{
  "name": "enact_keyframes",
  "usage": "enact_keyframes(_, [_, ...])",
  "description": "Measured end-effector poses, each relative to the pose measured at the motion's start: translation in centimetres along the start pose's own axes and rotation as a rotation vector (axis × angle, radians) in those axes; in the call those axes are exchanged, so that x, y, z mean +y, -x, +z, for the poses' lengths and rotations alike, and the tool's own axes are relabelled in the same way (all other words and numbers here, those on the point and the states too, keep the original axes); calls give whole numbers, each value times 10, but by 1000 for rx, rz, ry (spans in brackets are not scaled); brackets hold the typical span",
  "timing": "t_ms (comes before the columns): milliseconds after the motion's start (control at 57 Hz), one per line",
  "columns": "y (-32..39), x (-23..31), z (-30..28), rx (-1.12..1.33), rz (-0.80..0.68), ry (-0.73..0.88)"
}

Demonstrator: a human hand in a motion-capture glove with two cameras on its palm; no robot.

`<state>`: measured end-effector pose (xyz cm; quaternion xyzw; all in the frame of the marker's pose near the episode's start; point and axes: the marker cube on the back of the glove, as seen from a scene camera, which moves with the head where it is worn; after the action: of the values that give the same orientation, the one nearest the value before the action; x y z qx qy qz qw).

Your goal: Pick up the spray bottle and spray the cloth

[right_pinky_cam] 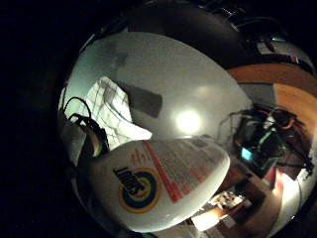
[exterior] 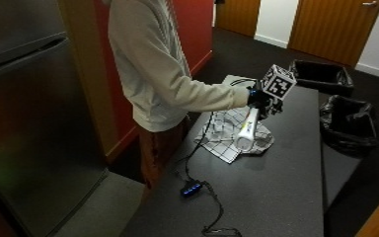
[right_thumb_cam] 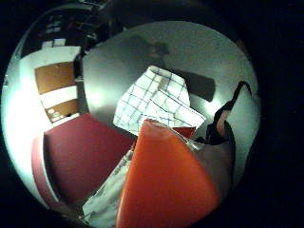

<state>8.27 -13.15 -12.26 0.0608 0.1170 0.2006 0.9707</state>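
Person in a pale grey hoodie [exterior: 157, 69] stands at the left edge of a long dark grey table [exterior: 275, 187], right arm stretched out over it. Gloved right hand [exterior: 260, 98] is wrapped round the top of a white spray bottle [exterior: 247, 129], holding it up in the air w/ the body hanging down and tilted a little toward the near side. Bottle is clear of the tabletop, directly above the cloth; can't tell if a finger is on the trigger.

Cloth [exterior: 232, 131] is a white tea towel w/ dark check lines, lying crumpled and partly folded on the table just below the bottle, near the person's side. It also shows in the thumb side palm view [right_thumb_cam: 154, 102] spread on the grey surface, and in the little finger side palm view [right_pinky_cam: 111, 111].

Little finger side palm view: bottle's white body [right_pinky_cam: 163, 186] fills much of it, label w/ red text block and a yellow-blue ring logo. Thumb side palm view: the bottle's orange-red top part [right_thumb_cam: 166, 185] sits close to the palm.

Other stuff: black cable w/ a small blue-lit box [exterior: 191, 188] on the near part of the table. Two bins w/ black liners [exterior: 347, 123] on the floor at the table's far right. Steel fridge [exterior: 32, 123] at left, red wall [exterior: 196, 24] behind the person
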Motion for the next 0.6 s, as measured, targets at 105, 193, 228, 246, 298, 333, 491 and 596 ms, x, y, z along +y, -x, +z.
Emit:
enact_keyframes(105, [32,21,-8,28,-134,23])
enact_keyframes(193, [41,31,-2,128,-141,52])
enact_keyframes(228, [50,29,5,158,-81,57])
enact_keyframes(246, [56,26,9,169,-35,59])
enact_keyframes(298, [65,24,20,194,14,74])
enact_keyframes(333, [70,25,27,206,5,88])
enact_keyframes(491, [85,28,48,225,-105,130])
enact_keyframes(596, [97,18,50,201,158,107])
